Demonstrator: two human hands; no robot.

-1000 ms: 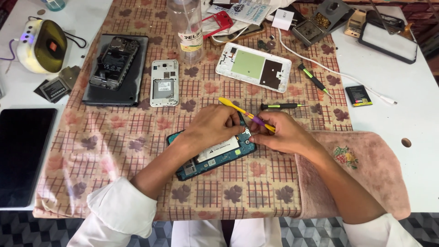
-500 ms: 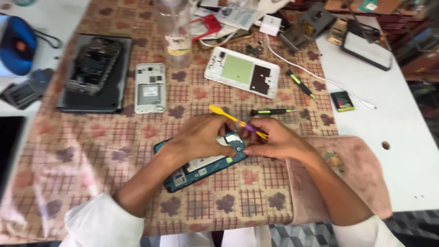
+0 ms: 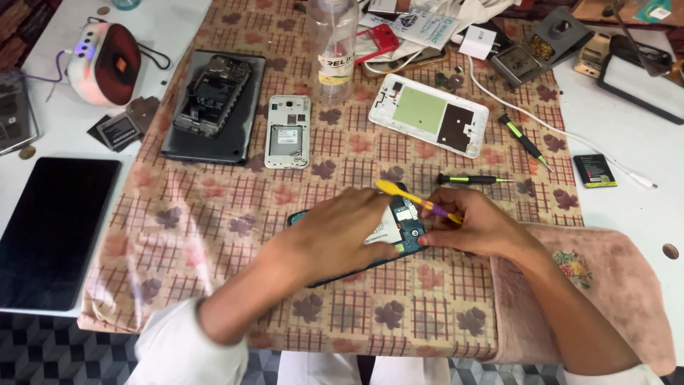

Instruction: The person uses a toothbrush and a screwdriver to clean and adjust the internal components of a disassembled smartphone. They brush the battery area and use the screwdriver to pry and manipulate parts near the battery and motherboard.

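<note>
Seen from the head: left hand (image 3: 335, 232) now flat and pressed down on the open blue phone (image 3: 399, 232), covering more of it than a second ago, fingers spread and clamped on nothing. Right hand (image 3: 477, 228) closed on the yellow and purple pry stick (image 3: 413, 199), about where it was, stick tip up over the phone's top end. Phone lying near the front middle of the checked cloth (image 3: 214, 214) on the tabletop (image 3: 641, 142), black screwdriver (image 3: 474, 179) just behind.
</note>
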